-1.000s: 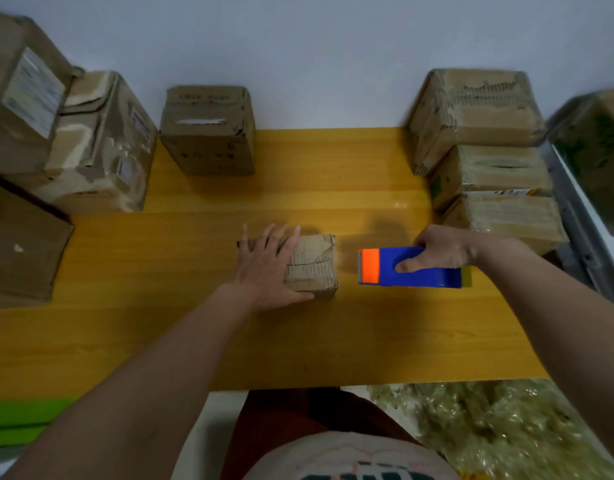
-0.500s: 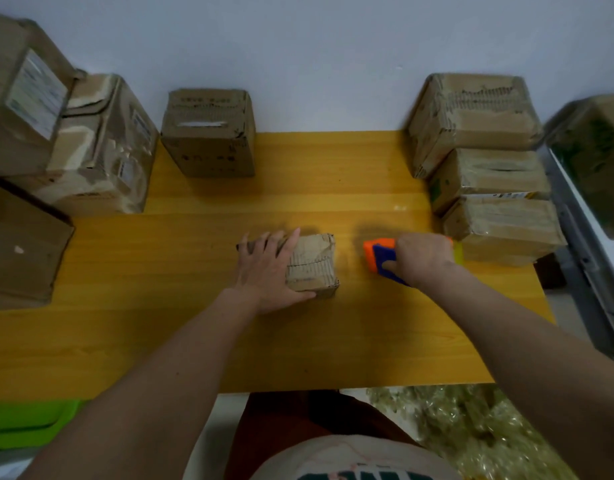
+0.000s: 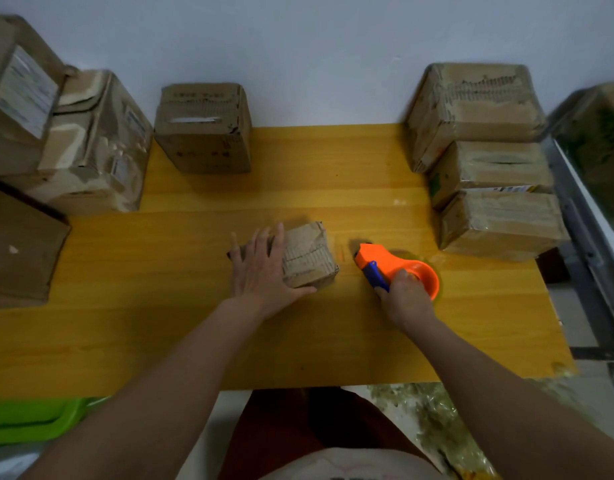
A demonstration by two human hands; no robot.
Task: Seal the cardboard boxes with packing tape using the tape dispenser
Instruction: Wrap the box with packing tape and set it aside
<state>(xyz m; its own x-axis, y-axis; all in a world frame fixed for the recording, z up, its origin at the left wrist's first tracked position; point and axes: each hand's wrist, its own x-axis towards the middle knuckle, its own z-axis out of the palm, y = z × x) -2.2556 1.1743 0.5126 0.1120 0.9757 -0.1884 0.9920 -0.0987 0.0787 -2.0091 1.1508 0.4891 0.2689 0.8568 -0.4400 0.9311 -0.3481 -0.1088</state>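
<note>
Yellow tabletop [image 3: 194, 334] is bearing a small central box [image 3: 309, 254], left hand [image 3: 260, 268] pressing flat steadying it, right hand [image 3: 404, 292] gripping tape dispenser [image 3: 395, 268] at three o'clock, apparently approaching.

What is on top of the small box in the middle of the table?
The left hand lies flat on the small box, fingers spread over its left part. The crumpled right part is bare, no tape visible. What lies beneath the hand is hidden.
</note>
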